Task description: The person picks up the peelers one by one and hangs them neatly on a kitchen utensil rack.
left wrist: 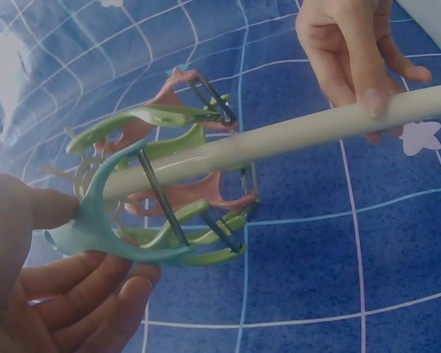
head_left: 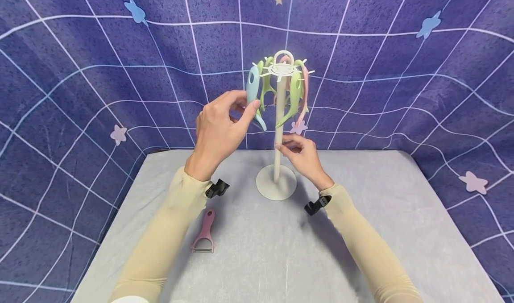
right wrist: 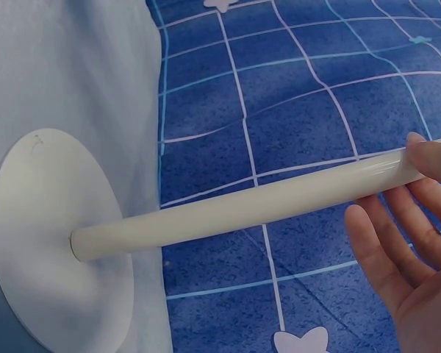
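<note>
A cream stand's pole (head_left: 277, 162) rises from a round base (head_left: 265, 184) on the table. My left hand (head_left: 218, 126) pinches a light-blue peeler (head_left: 252, 85) between thumb and fingers at the left of the hook ring (head_left: 283, 69). The left wrist view shows the peeler's forked end and metal blade (left wrist: 162, 195) beside the pole. Lower down, my right hand (head_left: 302, 155) grips the pole with thumb and fingertips. Green peelers (head_left: 296, 91) and pink peelers (head_left: 306, 91) hang around the ring, partly hidden behind one another.
A mauve-pink peeler (head_left: 207, 228) lies on the grey-covered table (head_left: 257, 258), near the left forearm, blade end toward me. Behind the stand hangs a blue grid-patterned cloth (head_left: 180, 71) with stars, which also runs along both sides. A black wrist camera (head_left: 217, 188) sits on the left wrist.
</note>
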Motion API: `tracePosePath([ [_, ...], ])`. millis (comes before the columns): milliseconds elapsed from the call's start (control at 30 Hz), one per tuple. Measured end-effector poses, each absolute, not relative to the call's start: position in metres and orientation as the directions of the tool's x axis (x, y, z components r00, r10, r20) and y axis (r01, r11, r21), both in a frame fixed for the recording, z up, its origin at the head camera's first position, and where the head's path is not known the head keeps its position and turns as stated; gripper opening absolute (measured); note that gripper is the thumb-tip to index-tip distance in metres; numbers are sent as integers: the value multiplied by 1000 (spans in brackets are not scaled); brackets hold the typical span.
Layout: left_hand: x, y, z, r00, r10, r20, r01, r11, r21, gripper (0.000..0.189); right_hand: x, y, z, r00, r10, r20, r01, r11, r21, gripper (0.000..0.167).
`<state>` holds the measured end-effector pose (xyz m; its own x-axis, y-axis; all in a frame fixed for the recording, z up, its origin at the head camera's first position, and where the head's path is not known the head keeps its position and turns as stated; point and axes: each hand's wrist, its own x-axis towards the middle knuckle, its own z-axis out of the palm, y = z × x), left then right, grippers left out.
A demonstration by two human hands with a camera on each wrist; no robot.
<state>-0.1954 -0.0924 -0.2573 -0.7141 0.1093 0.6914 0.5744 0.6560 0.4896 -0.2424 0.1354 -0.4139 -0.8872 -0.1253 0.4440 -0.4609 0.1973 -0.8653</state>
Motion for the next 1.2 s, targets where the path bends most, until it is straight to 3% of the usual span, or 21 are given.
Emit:
tracePosePath([
  [467,-200,-85,-258,-730,137,670,570,663,485,33,-230,130,-397,-900,-128,416,-435,223,-873,20],
  [1200,-202,-86,-266,-742,143,655,564,661,494,33,-241,135,-414,-891,-118,439,-455,219,-863,20],
])
